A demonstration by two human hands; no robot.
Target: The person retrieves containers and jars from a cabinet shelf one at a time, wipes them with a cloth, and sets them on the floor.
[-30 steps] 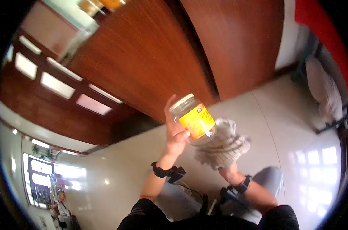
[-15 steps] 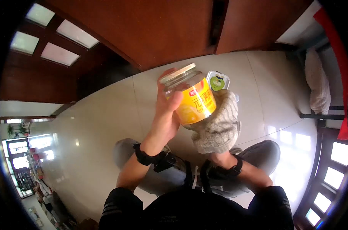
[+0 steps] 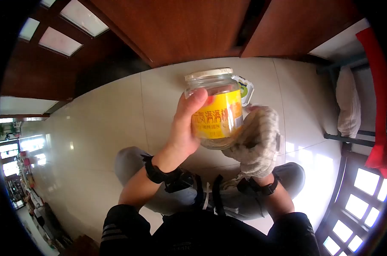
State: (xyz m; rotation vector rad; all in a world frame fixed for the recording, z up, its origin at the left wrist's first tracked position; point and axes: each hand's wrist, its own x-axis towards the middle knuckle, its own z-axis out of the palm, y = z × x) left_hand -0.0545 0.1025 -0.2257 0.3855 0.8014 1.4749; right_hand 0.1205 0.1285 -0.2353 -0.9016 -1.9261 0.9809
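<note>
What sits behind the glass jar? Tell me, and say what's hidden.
Behind the glass jar, the corner of a small container with a green-and-white label peeks out on the floor. The rest of it is covered by the jar and the cloth wrapped over the right hand.

Strong daylight is admitted through window panes (image 3: 364, 181) at the near right, and bright patches of glare are thrown across the glossy floor tiles (image 3: 108, 123) there, while a second glow is seen at the far-left doorway. The wooden doors (image 3: 189, 25) at the top are left in darker, warm shade. Heavy fisheye curvature and a black vignette are shown at the edges, and the glass jar (image 3: 215, 109) at centre is rendered fairly sharp with slight softness toward the rim.
</note>
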